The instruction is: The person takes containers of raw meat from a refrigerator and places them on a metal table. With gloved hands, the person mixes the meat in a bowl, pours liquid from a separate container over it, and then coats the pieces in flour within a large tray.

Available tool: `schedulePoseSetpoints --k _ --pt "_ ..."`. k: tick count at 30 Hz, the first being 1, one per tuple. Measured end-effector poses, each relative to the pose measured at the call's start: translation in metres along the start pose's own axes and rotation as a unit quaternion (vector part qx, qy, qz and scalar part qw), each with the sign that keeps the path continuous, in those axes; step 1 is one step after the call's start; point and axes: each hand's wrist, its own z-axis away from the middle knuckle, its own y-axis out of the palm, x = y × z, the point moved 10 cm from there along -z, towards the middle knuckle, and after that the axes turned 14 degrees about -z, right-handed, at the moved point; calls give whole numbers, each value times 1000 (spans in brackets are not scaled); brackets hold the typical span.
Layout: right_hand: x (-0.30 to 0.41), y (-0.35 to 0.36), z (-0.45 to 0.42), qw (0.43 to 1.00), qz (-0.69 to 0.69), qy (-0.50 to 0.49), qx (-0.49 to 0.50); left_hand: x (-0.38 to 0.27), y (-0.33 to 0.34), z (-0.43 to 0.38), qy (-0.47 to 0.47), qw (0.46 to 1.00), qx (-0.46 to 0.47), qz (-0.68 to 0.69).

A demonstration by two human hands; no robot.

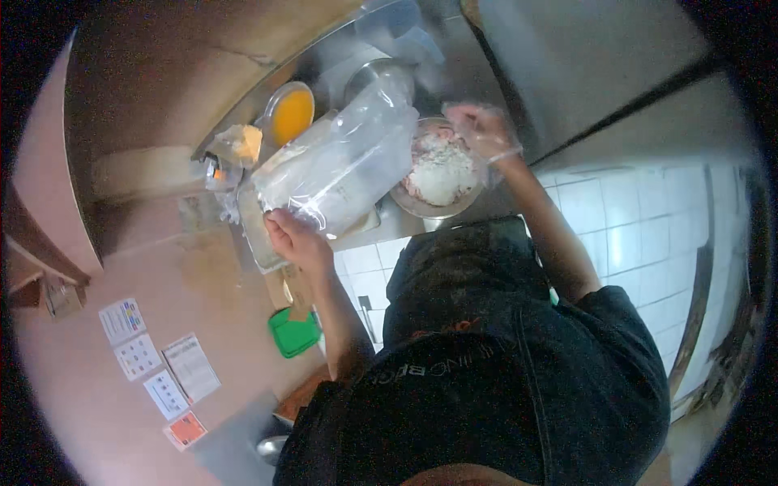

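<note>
A large clear plastic bag [346, 158] stretches across the counter, its near left corner pinched in my left hand [295, 237]. To the right of the bag stands a metal bowl [434, 209] holding pink raw meat, apparently minced, with white powder [444, 173] heaped over it. My right hand [483, 130], in a thin clear plastic glove, is at the bowl's upper right rim with its fingers curled; whether anything is between them cannot be told. The left hand looks ungloved. Part of a light tray [264, 258] shows under the bag beside the left hand.
Behind the bag are a round container of orange-yellow contents [292, 115], a second metal bowl [374, 76] and a bluish clear plastic container [395, 30]. A small open bag [243, 146] lies at the counter's left. A green plastic tub [295, 333] is lower left, near the wall.
</note>
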Motion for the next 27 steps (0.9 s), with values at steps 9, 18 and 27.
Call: schedulePoseSetpoints --k 9,18,27 --pt "-68 103 31 761 525 -91 370 182 -8 123 -384 809 -70 439" --pt "-110 107 -13 759 510 -39 402 217 -100 282 -371 758 -250 474" --pt "-73 117 -18 752 525 -2 399 271 -125 660 -363 441 -594 567"
